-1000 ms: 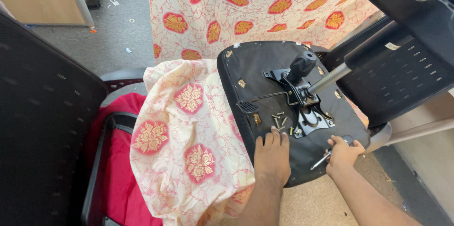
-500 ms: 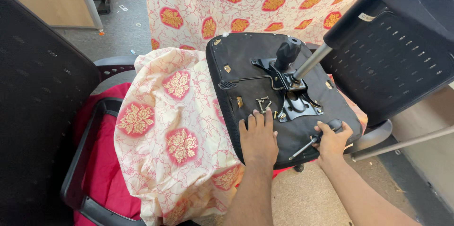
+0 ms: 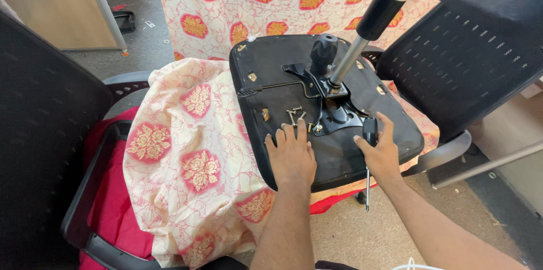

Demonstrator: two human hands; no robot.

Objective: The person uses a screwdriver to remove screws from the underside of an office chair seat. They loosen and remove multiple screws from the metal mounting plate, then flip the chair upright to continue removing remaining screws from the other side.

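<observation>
An upturned black office chair seat [image 3: 283, 80] lies on a cream cloth with red and gold flowers [image 3: 186, 151]. A black metal mechanism plate [image 3: 334, 113] with a knob and a chrome gas cylinder [image 3: 346, 61] sits at its centre. Several loose screws [image 3: 297, 115] lie on the seat. My left hand [image 3: 291, 154] rests flat on the seat just below the screws. My right hand [image 3: 380, 151] grips a black-handled screwdriver [image 3: 369, 157], its shaft pointing down past the seat's front edge.
A black mesh chair back [image 3: 469, 61] rises at the right. Another black chair [image 3: 45, 145] with a red cushion [image 3: 121, 213] stands at the left. The patterned cloth hangs behind, with a wooden panel [image 3: 62, 15] and grey floor at top left.
My right hand has turned the screwdriver from slanting to pointing straight down. My left hand stays flat on the seat. The view has shifted, so the seat sits higher and further left.
</observation>
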